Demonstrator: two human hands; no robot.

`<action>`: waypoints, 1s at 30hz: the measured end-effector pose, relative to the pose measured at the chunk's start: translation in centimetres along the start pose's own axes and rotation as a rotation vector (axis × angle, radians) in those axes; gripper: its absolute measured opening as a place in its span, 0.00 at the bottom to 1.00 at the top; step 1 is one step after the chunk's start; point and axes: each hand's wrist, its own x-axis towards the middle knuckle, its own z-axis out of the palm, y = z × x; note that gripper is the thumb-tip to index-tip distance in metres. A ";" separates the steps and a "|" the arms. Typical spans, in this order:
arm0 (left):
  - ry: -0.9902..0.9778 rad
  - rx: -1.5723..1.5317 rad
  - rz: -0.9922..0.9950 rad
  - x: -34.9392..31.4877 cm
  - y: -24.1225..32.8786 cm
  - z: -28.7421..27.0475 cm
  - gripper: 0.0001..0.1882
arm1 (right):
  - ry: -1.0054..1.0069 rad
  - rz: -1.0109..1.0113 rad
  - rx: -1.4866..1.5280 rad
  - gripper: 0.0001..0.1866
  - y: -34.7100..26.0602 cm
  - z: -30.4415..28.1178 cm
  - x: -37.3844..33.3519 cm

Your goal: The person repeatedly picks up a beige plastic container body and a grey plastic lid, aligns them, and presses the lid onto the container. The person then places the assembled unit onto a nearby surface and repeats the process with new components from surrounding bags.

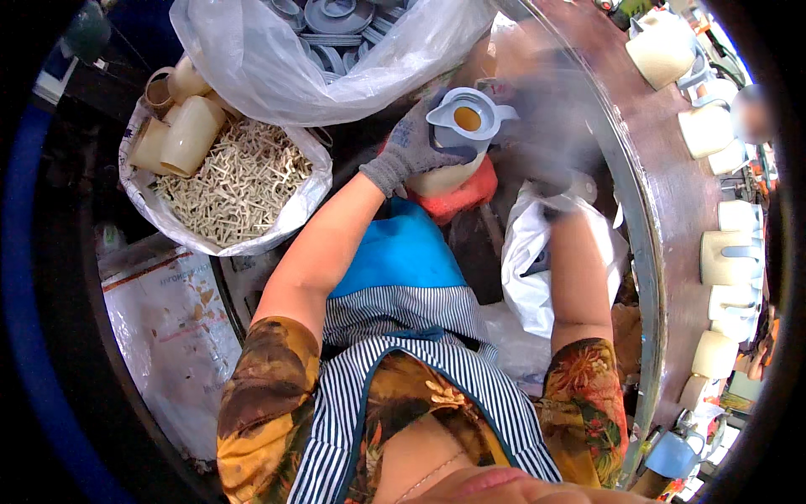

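Left hand [411,147], gloved, grip pinching grey lid [466,118] onto cream cup [445,176]; right hand [546,160] blurring, grip untellable. Seat lid squarely, pressing evenly.

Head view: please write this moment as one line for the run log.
left hand: gloved, holds cream plastic cup with grey lid | right hand: motion-blurred beside cup | left: white sack of cream cross-shaped pieces
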 end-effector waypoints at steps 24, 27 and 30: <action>0.609 0.121 -0.326 -21.0 10.8 -17.3 0.20 | 0.084 -0.157 0.119 0.17 -3.9 11.7 -2.2; 0.832 0.053 -0.581 -25.9 11.9 -18.7 0.17 | 0.000 -0.300 0.389 0.17 -10.1 13.6 7.8; 0.823 0.306 -0.562 -27.7 11.0 -17.7 0.17 | -0.475 -0.193 0.251 0.22 -13.9 21.0 15.0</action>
